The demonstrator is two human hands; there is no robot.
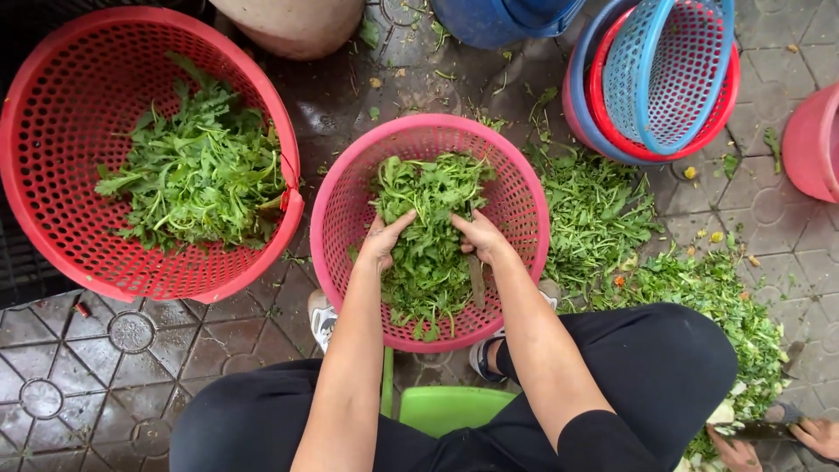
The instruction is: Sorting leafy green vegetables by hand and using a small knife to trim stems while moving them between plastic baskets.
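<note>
Two hands are digging into the leafy greens [428, 236] heaped in the pink basket [336, 210]: left hand [383, 238] and right hand [479, 234] are both curling loosely around bunches. The red basket [35, 131] is already holding sorted greens, scraps [603, 218] are littering the pavement, and plenty is remaining.

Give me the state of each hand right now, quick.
Left hand: fingers curled into the leafy greens in the pink basket, gripping a bunch.
Right hand: closed on the same greens, opposite side.
</note>
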